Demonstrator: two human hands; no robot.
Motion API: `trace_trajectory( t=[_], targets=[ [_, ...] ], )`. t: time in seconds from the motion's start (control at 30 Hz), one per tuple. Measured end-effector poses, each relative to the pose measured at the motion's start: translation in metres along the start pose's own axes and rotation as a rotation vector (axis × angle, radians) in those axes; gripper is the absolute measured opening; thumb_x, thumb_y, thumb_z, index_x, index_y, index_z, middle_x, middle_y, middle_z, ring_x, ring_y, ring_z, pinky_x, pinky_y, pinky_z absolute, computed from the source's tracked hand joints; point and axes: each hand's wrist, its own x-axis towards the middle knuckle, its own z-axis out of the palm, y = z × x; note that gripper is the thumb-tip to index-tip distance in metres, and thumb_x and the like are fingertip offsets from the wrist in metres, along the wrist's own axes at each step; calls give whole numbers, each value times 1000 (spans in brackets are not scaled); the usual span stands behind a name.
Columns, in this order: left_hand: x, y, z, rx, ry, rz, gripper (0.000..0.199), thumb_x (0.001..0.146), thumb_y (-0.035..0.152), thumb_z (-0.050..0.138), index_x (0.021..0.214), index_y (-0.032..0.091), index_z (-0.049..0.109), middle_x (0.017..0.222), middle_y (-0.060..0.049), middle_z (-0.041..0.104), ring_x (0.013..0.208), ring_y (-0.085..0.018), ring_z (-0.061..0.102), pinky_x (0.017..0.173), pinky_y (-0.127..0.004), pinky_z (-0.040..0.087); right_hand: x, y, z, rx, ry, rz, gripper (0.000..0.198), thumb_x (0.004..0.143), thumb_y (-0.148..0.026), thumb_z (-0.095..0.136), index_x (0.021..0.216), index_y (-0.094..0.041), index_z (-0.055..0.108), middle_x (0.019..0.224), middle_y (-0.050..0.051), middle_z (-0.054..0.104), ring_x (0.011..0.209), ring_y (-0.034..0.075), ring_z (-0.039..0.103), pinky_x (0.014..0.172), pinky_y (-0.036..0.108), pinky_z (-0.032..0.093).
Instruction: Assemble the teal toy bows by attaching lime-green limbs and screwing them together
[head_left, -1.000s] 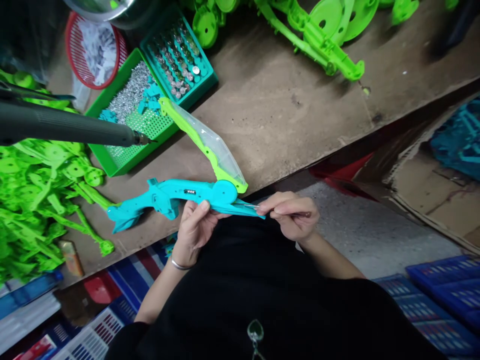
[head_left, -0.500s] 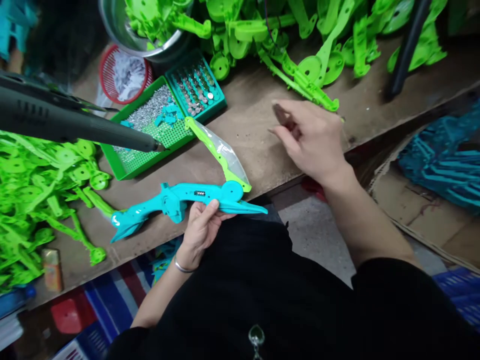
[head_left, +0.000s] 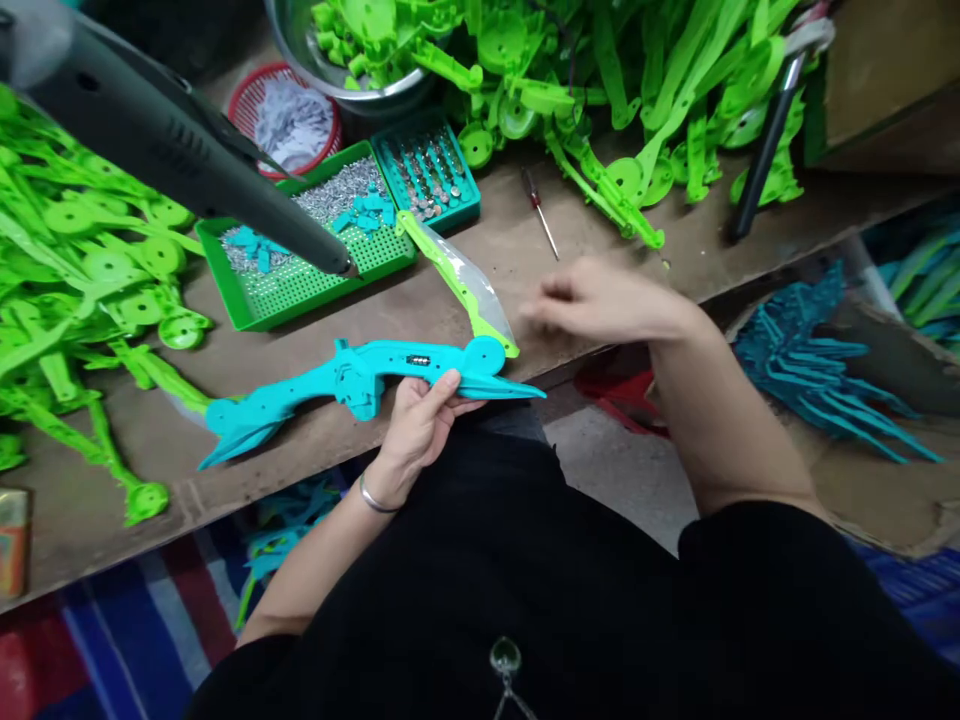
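My left hand [head_left: 427, 420] is closed around the lower edge of a turquoise plastic toy bow [head_left: 307, 395], near its right end. A light green limb with a clear insert [head_left: 476, 290] rises from the bow's round joint. A small dark slot with metallic bits shows in the bow's grip. Just right of that joint is my right hand [head_left: 592, 300], its fingers curled and smeared by motion. Whether anything is in them cannot be made out. A screwdriver with a dark red handle [head_left: 535, 199] lies on the table above the right hand.
A green basket [head_left: 300, 295] holds screws and small turquoise pieces, beside a teal tray [head_left: 469, 205] of small metal parts. Behind are a red basket [head_left: 334, 125] and a steel bowl [head_left: 375, 97]. Green plastic parts [head_left: 82, 260] are heaped around. A dark power tool [head_left: 202, 150] hangs overhead.
My right hand has let go of the screwdriver, which now lies on the table, and has come nearer the bow's joint. My left hand still holds the bow. The view has shifted.
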Motion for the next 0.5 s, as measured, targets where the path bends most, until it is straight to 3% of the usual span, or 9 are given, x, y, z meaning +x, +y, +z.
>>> trace_trajectory(
  t=[0.07,0.13,0.3,0.4,0.5],
  targets=[
    [1,0,2,-13,-10,3,46,65,45,92,87,9,72,83,-12,80,87,-30,79,88,-48,64,-26,-7,13,199,-313,18,44,89,-56,59,90,-16,75,81,5,74,75,17,66,71,30,51],
    [2,0,4,-32,-24,4,47,65,45,92,87,9,72,83,-12,80,86,-31,79,87,-48,64,-38,-5,29,387,-422,77,47,84,-60,63,93,-16,74,83,5,74,73,15,66,68,28,52],
    [6,0,10,-87,-34,0,52,61,47,93,88,9,70,83,-13,80,88,-33,78,88,-51,63,-38,0,53,550,-333,171,37,81,-53,67,87,-17,72,67,-1,64,58,8,56,59,23,46],
    [7,-2,11,-111,-36,1,54,60,47,94,89,9,69,82,-12,80,87,-33,78,88,-50,63,-39,1,54,511,-289,171,39,83,-53,65,93,-16,73,63,-4,60,51,6,48,55,23,40],
    [8,-6,10,-140,-41,1,52,62,45,93,90,10,67,81,-10,79,81,-29,78,82,-45,64,-45,-6,44,303,-297,134,43,88,-55,58,99,-16,74,68,0,67,55,9,55,57,25,41]
  ],
)
